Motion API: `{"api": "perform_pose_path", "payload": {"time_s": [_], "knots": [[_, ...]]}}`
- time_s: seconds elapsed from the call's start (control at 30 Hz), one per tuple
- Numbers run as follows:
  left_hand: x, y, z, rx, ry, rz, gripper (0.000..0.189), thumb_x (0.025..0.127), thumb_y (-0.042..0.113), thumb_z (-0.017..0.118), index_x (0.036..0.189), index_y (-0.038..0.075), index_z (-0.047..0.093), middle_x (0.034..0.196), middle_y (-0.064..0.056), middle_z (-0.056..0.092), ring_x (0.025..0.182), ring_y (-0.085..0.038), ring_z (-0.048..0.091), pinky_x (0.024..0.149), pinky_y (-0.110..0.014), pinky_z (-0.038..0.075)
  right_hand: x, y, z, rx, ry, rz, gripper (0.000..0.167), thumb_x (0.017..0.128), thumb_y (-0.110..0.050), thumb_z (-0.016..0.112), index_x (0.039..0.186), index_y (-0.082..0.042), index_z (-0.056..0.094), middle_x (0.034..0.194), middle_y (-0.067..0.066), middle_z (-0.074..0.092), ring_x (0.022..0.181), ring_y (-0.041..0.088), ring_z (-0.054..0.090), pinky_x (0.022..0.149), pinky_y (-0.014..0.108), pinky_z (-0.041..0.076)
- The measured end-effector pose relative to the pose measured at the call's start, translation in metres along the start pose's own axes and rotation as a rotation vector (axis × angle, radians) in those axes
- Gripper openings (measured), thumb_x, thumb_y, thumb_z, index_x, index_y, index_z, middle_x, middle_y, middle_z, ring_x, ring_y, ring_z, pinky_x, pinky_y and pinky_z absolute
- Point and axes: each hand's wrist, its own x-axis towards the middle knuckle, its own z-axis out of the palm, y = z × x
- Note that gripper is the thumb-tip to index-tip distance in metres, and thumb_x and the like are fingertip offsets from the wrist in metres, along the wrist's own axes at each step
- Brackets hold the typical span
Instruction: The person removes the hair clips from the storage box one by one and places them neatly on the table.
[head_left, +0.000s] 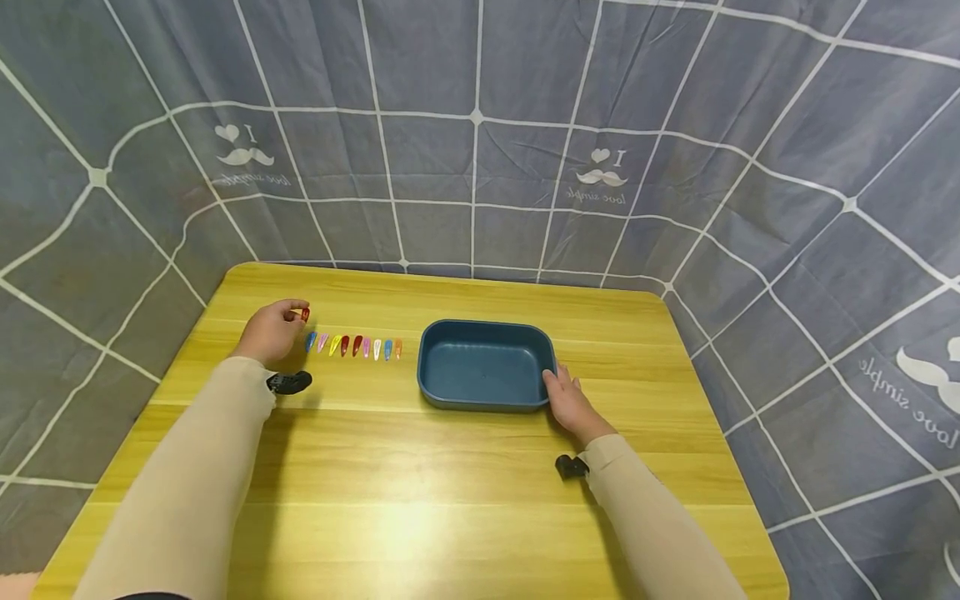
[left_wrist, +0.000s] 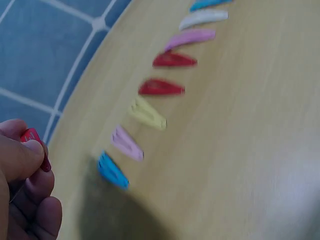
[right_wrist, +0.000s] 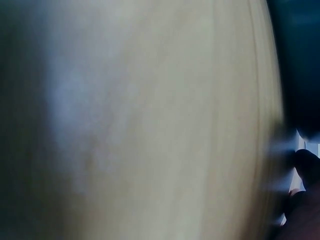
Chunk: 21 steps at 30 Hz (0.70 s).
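Observation:
Between thumb and forefinger my left hand (head_left: 268,332) pinches a red hair clip (left_wrist: 32,136), raised over the left end of a row of clips. That row lies flat on the table: a blue hair clip (left_wrist: 113,170) closest to the hand, then a pink hair clip (left_wrist: 127,143), a yellow hair clip (left_wrist: 148,114), two red ones and several others. At the right side of a dark blue rectangular basin (head_left: 483,407), my right hand (head_left: 573,408) grips the wall, thumb over the rim and fingers outside. No contents show in the basin.
The wooden table (head_left: 360,483) has rounded corners. Behind it and along both sides hangs a grey curtain (head_left: 427,158) with white grid lines. A black strap (head_left: 289,382) is on the left wrist. The right wrist view is mostly blurred tabletop.

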Motion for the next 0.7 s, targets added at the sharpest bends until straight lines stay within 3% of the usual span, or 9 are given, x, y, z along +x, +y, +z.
{"api": "perform_pose_path", "payload": {"time_s": [0.2, 0.47, 0.7], "knots": [[-0.002, -0.023, 0.001, 0.024, 0.01, -0.04, 0.047, 0.11, 0.012, 0.047, 0.154, -0.005, 0.045, 0.133, -0.035, 0.06, 0.115, -0.046, 0.06, 0.09, -0.051, 0.052, 0.0, 0.0, 0.0, 0.008, 0.003, -0.001, 0.069, 0.115, -0.046, 0.018, 0.17, -0.007, 0.001, 0.176, 0.025, 0.004, 0.164, 0.04, -0.004, 0.131, 0.056, -0.011], [-0.004, -0.031, 0.01, 0.044, -0.008, -0.058, 0.046, 0.111, 0.013, 0.049, 0.153, -0.005, 0.046, 0.133, -0.032, 0.061, 0.12, -0.048, 0.059, 0.103, -0.061, 0.049, -0.002, -0.004, 0.001, 0.001, 0.002, 0.019, 0.07, 0.115, -0.046, 0.017, 0.169, -0.004, 0.001, 0.175, 0.026, 0.002, 0.164, 0.04, -0.004, 0.131, 0.056, -0.011], [-0.002, -0.035, 0.013, 0.1, -0.017, -0.049, 0.043, 0.11, 0.012, 0.052, 0.149, -0.005, 0.05, 0.127, -0.03, 0.065, 0.113, -0.046, 0.062, 0.102, -0.062, 0.049, -0.001, -0.003, 0.0, 0.01, 0.003, 0.007, 0.069, 0.115, -0.045, 0.017, 0.169, -0.004, 0.002, 0.175, 0.025, 0.004, 0.164, 0.041, -0.004, 0.131, 0.057, -0.011]]}}
